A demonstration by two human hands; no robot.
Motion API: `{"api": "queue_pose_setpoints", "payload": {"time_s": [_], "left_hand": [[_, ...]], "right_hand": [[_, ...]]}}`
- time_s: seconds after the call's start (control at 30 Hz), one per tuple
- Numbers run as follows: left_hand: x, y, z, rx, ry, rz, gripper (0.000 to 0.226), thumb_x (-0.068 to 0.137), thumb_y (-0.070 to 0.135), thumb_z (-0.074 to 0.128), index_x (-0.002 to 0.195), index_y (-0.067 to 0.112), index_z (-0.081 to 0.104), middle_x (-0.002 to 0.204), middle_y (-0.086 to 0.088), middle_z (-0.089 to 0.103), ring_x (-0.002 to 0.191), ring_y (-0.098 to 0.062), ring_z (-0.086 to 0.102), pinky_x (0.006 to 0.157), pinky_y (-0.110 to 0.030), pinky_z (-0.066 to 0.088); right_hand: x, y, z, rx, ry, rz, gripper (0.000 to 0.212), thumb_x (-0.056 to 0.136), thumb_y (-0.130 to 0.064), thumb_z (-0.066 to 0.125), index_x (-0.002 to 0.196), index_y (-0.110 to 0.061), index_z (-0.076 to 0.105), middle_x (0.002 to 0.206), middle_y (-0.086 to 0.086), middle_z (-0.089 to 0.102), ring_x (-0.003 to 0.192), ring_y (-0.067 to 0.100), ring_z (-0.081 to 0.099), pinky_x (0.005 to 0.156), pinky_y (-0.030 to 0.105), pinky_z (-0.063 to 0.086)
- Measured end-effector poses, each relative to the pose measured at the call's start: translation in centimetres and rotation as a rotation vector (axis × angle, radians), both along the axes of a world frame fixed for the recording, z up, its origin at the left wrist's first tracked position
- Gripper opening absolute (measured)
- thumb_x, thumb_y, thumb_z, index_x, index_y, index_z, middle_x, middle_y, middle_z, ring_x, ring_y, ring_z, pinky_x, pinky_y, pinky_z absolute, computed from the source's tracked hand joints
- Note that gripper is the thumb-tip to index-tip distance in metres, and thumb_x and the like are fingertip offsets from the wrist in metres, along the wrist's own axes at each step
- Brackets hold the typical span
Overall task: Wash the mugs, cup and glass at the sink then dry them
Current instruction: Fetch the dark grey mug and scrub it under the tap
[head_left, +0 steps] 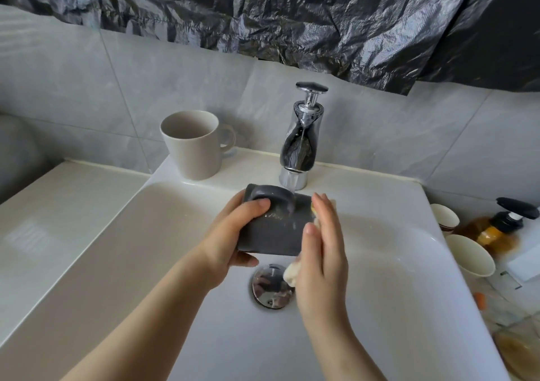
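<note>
One sheet of crumpled black plastic (321, 15) hangs across the wall above the grey tiles. White sink (380, 307) fills the lower view, basin wet. Left hand (233, 234) grips the grey mug (274, 234) over the middle of the basin, toward the back edge: fingers curled over the top beside the handle, thumb under the near side. The mug lies on its side, handle up, directly under the running stream. Right hand (321, 252) is at the mug's right end, fingers straight and pressed together, flattening a pale yellow sponge (292, 274) against it; sponge shows below the palm and near the fingertips. Beige mug (193, 146) stands upright on the back rim of the sink near its left corner, handle to the right, apart from the chrome faucet (301, 141), which rises from the middle of the back rim. Two white cups (470, 258) stand upright on the counter just off the sink's right edge, one behind the other. Amber pump bottle (502, 228) with a black top sits beside them, farther right. Chrome drain (270, 287) lies just below the grey mug.
</note>
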State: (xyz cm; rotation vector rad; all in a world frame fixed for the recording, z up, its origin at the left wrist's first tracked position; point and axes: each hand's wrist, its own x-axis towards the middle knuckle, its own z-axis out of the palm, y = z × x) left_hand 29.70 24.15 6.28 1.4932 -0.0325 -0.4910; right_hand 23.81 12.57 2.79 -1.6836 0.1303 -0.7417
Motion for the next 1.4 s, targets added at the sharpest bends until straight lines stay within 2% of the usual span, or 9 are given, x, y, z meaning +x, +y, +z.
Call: {"api": "queue_pose_setpoints", "payload": {"time_s": [0.13, 0.3, 0.47, 0.57, 0.73, 0.83, 1.0, 1.27, 1.4], "left_hand": [[0.1, -0.2, -0.2, 0.044, -0.076, -0.056, 0.069, 0.045, 0.058, 0.063, 0.111, 0.041, 0.058, 0.095, 0.004, 0.066, 0.086, -0.018, 0.06, 0.048, -0.025, 0.047], [0.5, 0.3, -0.8, 0.033, 0.007, -0.16, 0.048, 0.052, 0.054, 0.063, 0.1, 0.043, 0.062, 0.086, 0.007, 0.067, 0.08, -0.015, 0.061, 0.05, -0.025, 0.047], [0.3, 0.4, -0.7, -0.077, 0.032, -0.195, 0.045, 0.049, 0.049, 0.067, 0.092, 0.035, 0.066, 0.082, 0.003, 0.069, 0.075, -0.015, 0.064, 0.054, -0.029, 0.051], [-0.1, -0.5, -0.7, -0.165, 0.157, -0.024, 0.024, 0.074, 0.043, 0.061, 0.09, 0.027, 0.062, 0.086, -0.002, 0.065, 0.08, -0.022, 0.061, 0.057, -0.03, 0.049], [0.2, 0.1, -1.1, -0.062, 0.118, -0.036, 0.038, 0.064, 0.048, 0.068, 0.097, 0.03, 0.065, 0.103, -0.006, 0.067, 0.092, -0.025, 0.065, 0.063, -0.037, 0.055], [0.6, 0.7, -1.1, -0.003, 0.049, -0.243, 0.053, 0.05, 0.05, 0.069, 0.101, 0.036, 0.066, 0.106, -0.007, 0.069, 0.098, -0.029, 0.066, 0.07, -0.043, 0.058], [0.9, 1.3, -1.3, -0.072, 0.074, -0.304, 0.073, 0.045, 0.038, 0.075, 0.116, 0.037, 0.061, 0.115, -0.005, 0.067, 0.104, -0.03, 0.064, 0.073, -0.044, 0.057], [0.5, -1.4, -2.9, -0.442, 0.178, 0.195, 0.079, 0.056, 0.033, 0.081, 0.128, 0.018, 0.052, 0.122, -0.016, 0.063, 0.104, -0.029, 0.065, 0.075, -0.039, 0.057], [0.4, -0.6, -1.9, -0.577, 0.373, -0.007, 0.075, 0.053, 0.045, 0.082, 0.114, 0.004, 0.064, 0.109, -0.018, 0.068, 0.097, -0.032, 0.065, 0.091, -0.043, 0.052]], "right_hand": [[0.5, -0.9, -0.8, -0.037, 0.052, -0.036, 0.035, 0.083, -0.05, 0.032, 0.116, -0.052, 0.044, 0.136, -0.032, 0.035, 0.14, 0.002, 0.028, 0.115, 0.031, 0.026], [0.4, -2.1, -0.9, -0.516, -0.133, -0.141, 0.037, 0.102, -0.037, 0.029, 0.122, -0.024, 0.058, 0.138, 0.0, 0.049, 0.139, 0.022, 0.032, 0.113, 0.033, 0.026], [0.2, -1.6, 0.9, 0.566, 0.308, 0.099, 0.031, 0.097, -0.032, 0.045, 0.109, -0.014, 0.067, 0.109, 0.015, 0.07, 0.094, 0.028, 0.063, 0.082, 0.04, 0.047], [-0.3, -0.3, 1.8, 0.501, 0.339, 0.084, 0.026, 0.098, -0.029, 0.045, 0.115, -0.02, 0.063, 0.08, 0.003, 0.074, 0.052, 0.025, 0.059, 0.054, 0.028, 0.045], [-1.2, 0.8, 1.5, 0.069, 0.14, 0.065, 0.035, 0.092, -0.024, 0.039, 0.12, -0.045, 0.042, 0.141, -0.023, 0.041, 0.129, -0.01, 0.037, 0.107, 0.007, 0.028], [-0.7, -0.9, 2.1, 0.275, 0.205, 0.058, 0.033, 0.101, -0.01, 0.037, 0.114, -0.038, 0.051, 0.124, -0.025, 0.051, 0.102, -0.02, 0.053, 0.086, -0.001, 0.038], [0.4, -2.0, 1.1, 0.548, 0.392, 0.073, 0.036, 0.097, -0.011, 0.043, 0.087, -0.033, 0.071, 0.11, -0.007, 0.066, 0.107, 0.016, 0.059, 0.09, 0.031, 0.046], [-0.6, -1.0, 2.3, 0.383, 0.286, 0.063, 0.039, 0.096, -0.004, 0.045, 0.087, -0.035, 0.066, 0.098, -0.021, 0.069, 0.091, -0.002, 0.061, 0.086, 0.02, 0.043], [-0.4, -0.5, 2.3, 0.291, 0.263, -0.03, 0.032, 0.095, -0.009, 0.047, 0.09, -0.038, 0.058, 0.103, -0.019, 0.063, 0.093, 0.005, 0.061, 0.086, 0.02, 0.046]]}}
